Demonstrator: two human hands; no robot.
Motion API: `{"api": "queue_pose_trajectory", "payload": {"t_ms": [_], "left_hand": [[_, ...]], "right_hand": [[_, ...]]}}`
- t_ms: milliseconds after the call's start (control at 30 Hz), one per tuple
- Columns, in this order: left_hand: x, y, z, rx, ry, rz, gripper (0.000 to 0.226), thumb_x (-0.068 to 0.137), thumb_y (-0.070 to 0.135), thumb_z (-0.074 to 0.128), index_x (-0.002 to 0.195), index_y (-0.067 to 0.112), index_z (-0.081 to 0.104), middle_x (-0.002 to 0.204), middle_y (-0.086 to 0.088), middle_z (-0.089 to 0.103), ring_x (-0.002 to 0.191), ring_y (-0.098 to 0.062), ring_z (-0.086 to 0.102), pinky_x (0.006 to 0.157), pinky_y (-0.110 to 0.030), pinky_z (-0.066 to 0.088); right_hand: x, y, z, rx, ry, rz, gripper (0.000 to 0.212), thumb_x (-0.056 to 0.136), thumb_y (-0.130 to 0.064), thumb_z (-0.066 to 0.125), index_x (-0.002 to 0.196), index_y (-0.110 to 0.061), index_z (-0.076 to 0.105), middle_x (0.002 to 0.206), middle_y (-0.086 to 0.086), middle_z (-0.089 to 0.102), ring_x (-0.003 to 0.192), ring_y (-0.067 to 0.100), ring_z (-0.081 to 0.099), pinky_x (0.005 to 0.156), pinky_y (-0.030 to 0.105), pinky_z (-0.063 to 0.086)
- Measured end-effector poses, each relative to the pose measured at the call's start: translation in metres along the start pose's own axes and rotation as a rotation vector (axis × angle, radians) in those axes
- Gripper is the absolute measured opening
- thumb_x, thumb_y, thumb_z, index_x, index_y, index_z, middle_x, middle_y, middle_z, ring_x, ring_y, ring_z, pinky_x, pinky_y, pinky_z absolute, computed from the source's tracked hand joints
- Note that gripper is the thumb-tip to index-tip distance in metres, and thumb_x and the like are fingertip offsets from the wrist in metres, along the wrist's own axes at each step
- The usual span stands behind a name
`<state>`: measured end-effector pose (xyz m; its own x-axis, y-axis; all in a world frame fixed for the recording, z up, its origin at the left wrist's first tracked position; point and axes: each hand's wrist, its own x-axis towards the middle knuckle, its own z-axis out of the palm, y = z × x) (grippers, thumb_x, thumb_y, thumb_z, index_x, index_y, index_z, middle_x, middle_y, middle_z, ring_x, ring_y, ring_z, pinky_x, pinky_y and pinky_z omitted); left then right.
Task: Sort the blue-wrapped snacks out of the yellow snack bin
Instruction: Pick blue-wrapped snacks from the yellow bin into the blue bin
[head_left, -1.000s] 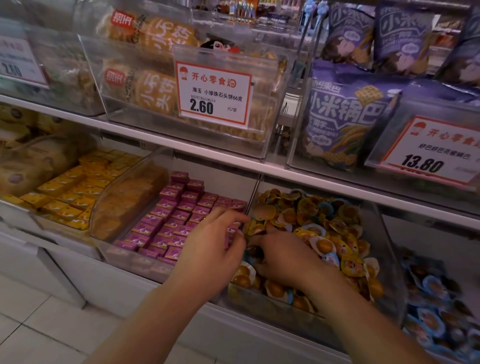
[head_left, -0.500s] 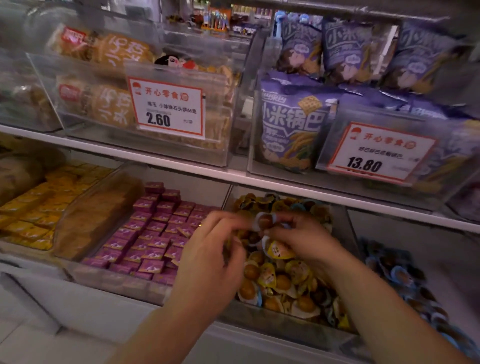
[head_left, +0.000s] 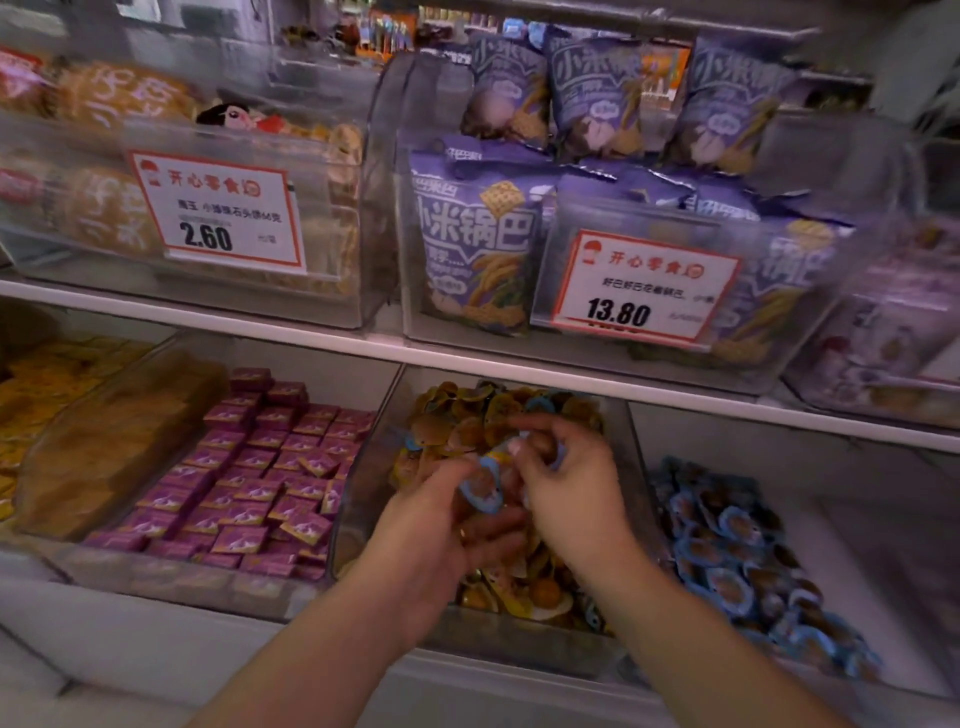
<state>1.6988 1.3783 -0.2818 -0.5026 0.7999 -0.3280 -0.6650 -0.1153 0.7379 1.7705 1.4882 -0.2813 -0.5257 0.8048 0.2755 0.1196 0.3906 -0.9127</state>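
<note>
The clear bin (head_left: 358, 499) of yellow-wrapped snacks (head_left: 524, 597) sits in the middle of the lower shelf. Both hands hover over it, close together. My left hand (head_left: 441, 535) is cupped, and its fingers hold a blue-wrapped snack (head_left: 483, 491). My right hand (head_left: 566, 488) has curled fingers and pinches the top edge of that snack. A bit of blue wrapper also shows under its fingers. A few more blue wrappers (head_left: 540, 402) lie among the yellow ones at the back. The picture is blurred.
A bin of blue-wrapped snacks (head_left: 727, 551) stands to the right, and a bin of purple packets (head_left: 260, 483) to the left. The upper shelf holds clear bins with price cards 2.60 (head_left: 218, 213) and 13.80 (head_left: 639, 286). The white shelf edge (head_left: 363, 348) runs just above the hands.
Both hands have lifted out of the yellow snacks and come together. A blue-wrapped snack is now held between them. The view has shifted left and closer.
</note>
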Motion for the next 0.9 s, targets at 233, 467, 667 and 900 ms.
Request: {"api": "queue_pose_trajectory", "payload": {"t_ms": [233, 467, 667, 900], "left_hand": [[0.005, 0.0, -0.002, -0.169, -0.03, -0.117, 0.043, 0.1, 0.048, 0.044, 0.122, 0.02, 0.067, 0.12, -0.009, 0.071, 0.111, -0.026, 0.067, 0.092, -0.044, 0.053], [0.007, 0.028, -0.023, -0.226, 0.05, -0.088, 0.026, 0.094, 0.025, 0.06, 0.108, 0.004, 0.061, 0.092, -0.02, 0.065, 0.064, -0.024, 0.065, 0.042, -0.024, 0.048], [0.006, 0.025, -0.025, -0.133, 0.071, -0.071, 0.02, 0.094, 0.013, 0.056, 0.106, -0.002, 0.058, 0.075, -0.015, 0.06, 0.058, -0.021, 0.059, 0.039, -0.023, 0.042], [0.005, 0.025, -0.026, -0.064, 0.077, -0.057, 0.016, 0.095, 0.014, 0.054, 0.1, 0.001, 0.061, 0.061, -0.009, 0.06, 0.051, -0.017, 0.058, 0.04, -0.023, 0.043]], "right_hand": [[-0.014, -0.01, 0.033, 0.161, -0.195, 0.06, 0.036, 0.09, -0.048, 0.045, 0.116, -0.037, 0.068, 0.116, -0.012, 0.07, 0.112, 0.003, 0.063, 0.101, 0.033, 0.049], [0.023, -0.025, -0.006, 0.132, -0.135, 0.271, 0.029, 0.093, -0.037, 0.057, 0.103, -0.018, 0.077, 0.102, 0.001, 0.076, 0.099, 0.014, 0.069, 0.092, 0.025, 0.052], [0.081, -0.008, -0.013, -0.895, -0.485, 0.044, 0.072, 0.089, -0.057, 0.058, 0.15, -0.026, 0.036, 0.155, 0.006, 0.038, 0.14, 0.027, 0.037, 0.114, 0.033, 0.032], [0.084, 0.012, 0.019, -1.104, -0.619, -0.023, 0.049, 0.083, -0.05, 0.065, 0.119, -0.017, 0.061, 0.125, 0.01, 0.061, 0.115, 0.028, 0.058, 0.091, 0.034, 0.049]]}}
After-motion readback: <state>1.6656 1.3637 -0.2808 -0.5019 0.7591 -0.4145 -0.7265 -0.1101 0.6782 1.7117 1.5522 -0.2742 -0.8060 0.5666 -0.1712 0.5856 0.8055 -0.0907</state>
